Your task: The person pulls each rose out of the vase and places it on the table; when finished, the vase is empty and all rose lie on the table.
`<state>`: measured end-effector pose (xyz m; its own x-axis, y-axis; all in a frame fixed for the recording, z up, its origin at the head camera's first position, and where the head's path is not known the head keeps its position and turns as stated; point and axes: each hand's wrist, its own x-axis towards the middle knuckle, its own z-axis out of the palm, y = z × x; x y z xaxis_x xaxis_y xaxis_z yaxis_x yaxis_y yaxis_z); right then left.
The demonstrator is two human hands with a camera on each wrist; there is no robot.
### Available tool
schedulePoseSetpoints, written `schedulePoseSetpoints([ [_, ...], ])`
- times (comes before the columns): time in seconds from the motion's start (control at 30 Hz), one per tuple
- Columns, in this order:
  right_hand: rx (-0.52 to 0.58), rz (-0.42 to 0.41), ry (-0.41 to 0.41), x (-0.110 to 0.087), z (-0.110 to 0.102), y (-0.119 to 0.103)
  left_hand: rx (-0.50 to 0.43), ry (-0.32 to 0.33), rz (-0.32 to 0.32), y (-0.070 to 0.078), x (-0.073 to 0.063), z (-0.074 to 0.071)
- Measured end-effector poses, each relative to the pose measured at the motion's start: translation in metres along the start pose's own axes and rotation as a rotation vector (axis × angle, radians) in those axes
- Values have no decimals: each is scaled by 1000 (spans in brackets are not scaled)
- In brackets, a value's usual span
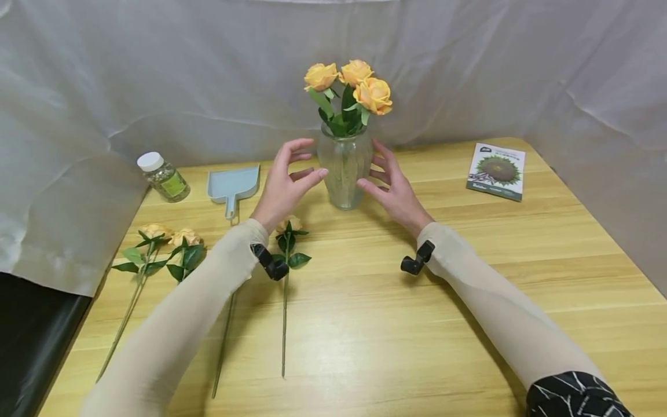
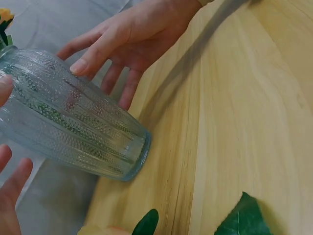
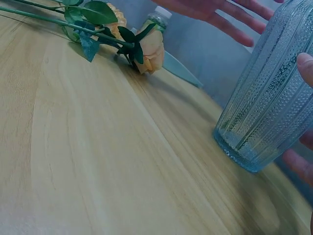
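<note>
Vase point(image 1: 342, 174) — ribbed glass, with orange-yellow roses point(image 1: 373, 95) — stands upright near the back edge of the table point(image 1: 365, 347), between left hand point(image 1: 284, 188) and right hand point(image 1: 397, 194); both flank it, fingers parted, unclasped — the right looks nearer, contact unclear.

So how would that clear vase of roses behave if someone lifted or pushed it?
The vase looks like clear glass, so it's probably heavy and could break if dropped. It narrows toward its base with three roses standing above the rim, so a push up high might tip it. Its bumpy, ribbed surface may help against slipping.
</note>
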<state>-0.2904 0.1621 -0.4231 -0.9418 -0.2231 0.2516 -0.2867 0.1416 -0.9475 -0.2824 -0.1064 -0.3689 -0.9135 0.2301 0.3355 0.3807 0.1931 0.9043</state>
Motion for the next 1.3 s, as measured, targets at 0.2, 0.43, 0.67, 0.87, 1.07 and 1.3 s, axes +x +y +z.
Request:
schedulePoseSetpoints([
  [0.2, 6, -5, -2, -1, -1, 2, -50, -21, 17, -3, 5, 11],
  [0.43, 8, -8, -1, -1, 1, 1, -59, 11, -9, -10, 10, 21],
  [0.67, -12, -28, 14, -1, -1, -1, -60, 13, -28, -12, 13, 22],
  [0.87, 25, -93, 105, 2, -10, -13, -65, -1, -24, -14, 16, 19],
  [1.07, 10, -217, 204, 10, -20, -37, -64, -20, -46, -13, 18, 16],
  [1.3, 0, -333, 144, 15, -21, -61, -81, -29, -52, -14, 20, 15],
])
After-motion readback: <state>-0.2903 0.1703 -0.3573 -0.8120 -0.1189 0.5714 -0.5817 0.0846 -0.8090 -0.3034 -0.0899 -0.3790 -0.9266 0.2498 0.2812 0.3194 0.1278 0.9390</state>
